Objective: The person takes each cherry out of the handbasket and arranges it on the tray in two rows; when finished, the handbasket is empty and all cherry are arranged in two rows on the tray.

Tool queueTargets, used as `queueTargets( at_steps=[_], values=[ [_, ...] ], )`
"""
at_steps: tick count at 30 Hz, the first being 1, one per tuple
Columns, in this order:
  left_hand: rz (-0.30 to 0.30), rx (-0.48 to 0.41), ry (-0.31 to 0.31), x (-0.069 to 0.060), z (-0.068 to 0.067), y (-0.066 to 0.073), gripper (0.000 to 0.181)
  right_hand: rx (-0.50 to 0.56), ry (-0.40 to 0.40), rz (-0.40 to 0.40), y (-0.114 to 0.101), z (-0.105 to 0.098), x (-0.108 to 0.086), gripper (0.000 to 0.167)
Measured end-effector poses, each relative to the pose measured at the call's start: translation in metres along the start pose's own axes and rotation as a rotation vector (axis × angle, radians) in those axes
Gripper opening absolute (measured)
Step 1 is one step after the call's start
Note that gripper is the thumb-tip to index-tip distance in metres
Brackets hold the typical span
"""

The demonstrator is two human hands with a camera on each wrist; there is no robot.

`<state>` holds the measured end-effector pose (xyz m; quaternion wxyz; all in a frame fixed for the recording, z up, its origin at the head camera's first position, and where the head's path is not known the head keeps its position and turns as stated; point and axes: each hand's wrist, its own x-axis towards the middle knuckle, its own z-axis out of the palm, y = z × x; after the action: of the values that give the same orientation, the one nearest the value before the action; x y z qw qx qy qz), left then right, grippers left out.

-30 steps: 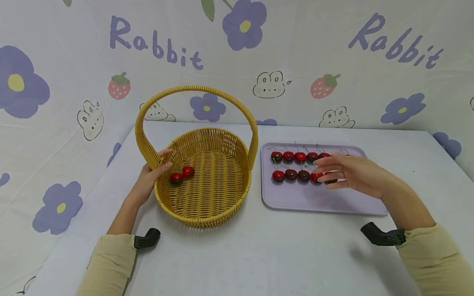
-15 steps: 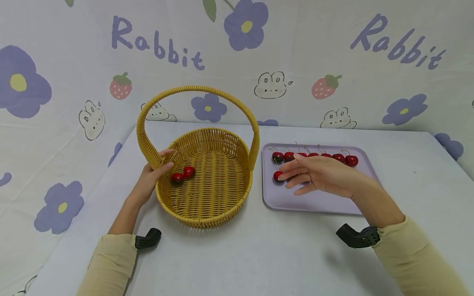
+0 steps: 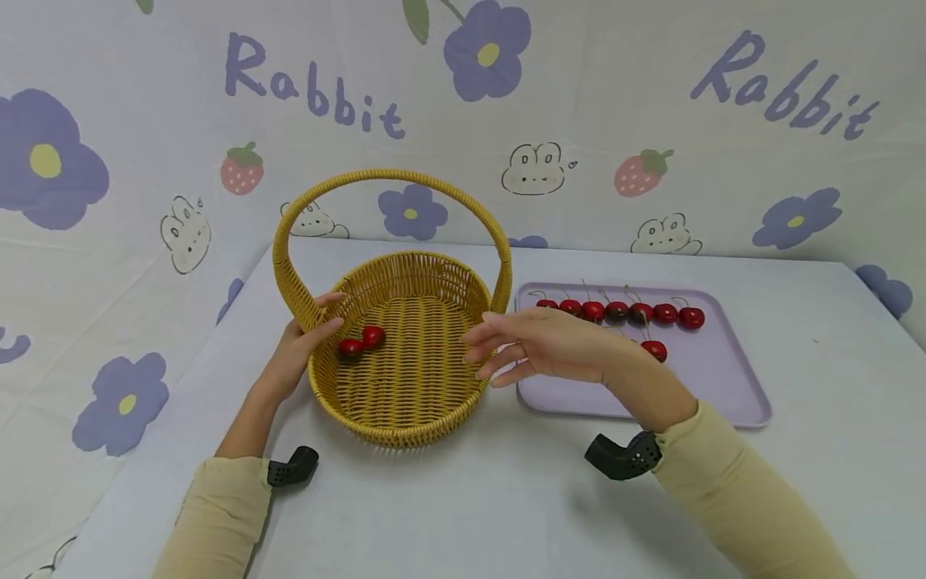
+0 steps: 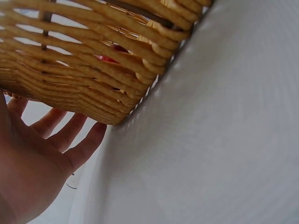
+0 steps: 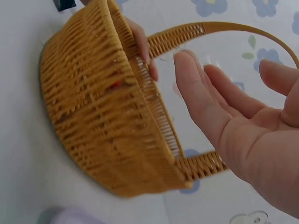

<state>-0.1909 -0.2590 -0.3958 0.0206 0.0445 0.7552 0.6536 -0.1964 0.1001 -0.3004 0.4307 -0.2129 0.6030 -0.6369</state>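
Observation:
A yellow wicker basket (image 3: 405, 437) with a tall arched handle stands left of centre. My left hand (image 3: 289, 354) grips its left rim near the handle's base, with the thumb over the edge; the left wrist view shows fingers (image 4: 65, 133) against the outer weave. Two cherries (image 3: 350, 349) lie inside the basket on the left. Over the basket's right rim hovers my right hand (image 3: 550, 346), its fingers loosely bent and thumb apart. The right wrist view shows nothing between the visible fingers (image 5: 194, 84).
A lilac tray (image 3: 723, 378) lies right of the basket, partly behind my right forearm. It carries a row of stemmed cherries (image 3: 665, 314) and a cherry (image 3: 654, 351) nearer me; others there are hidden. Patterned cloth (image 3: 434, 104) hangs behind the white table (image 3: 434, 515).
My right hand has moved left, from above the tray's cherries to the basket's right rim. The left hand keeps its grip, and the two cherries in the basket lie as before.

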Motion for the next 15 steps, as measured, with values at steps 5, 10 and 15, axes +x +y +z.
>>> queueTargets(
  at_steps=[5,10,15],
  values=[
    [0.0,-0.006,-0.002,0.001,0.001,0.0,0.053,0.016,-0.013,0.023,0.0,0.01,0.026,0.042],
    [0.005,-0.004,-0.001,0.001,0.001,0.001,0.052,0.037,0.017,0.08,0.0,0.015,0.051,0.042],
    [0.007,0.001,0.0,0.0,0.001,0.0,0.052,0.037,0.06,0.118,0.0,0.02,0.07,0.044]
  ],
)
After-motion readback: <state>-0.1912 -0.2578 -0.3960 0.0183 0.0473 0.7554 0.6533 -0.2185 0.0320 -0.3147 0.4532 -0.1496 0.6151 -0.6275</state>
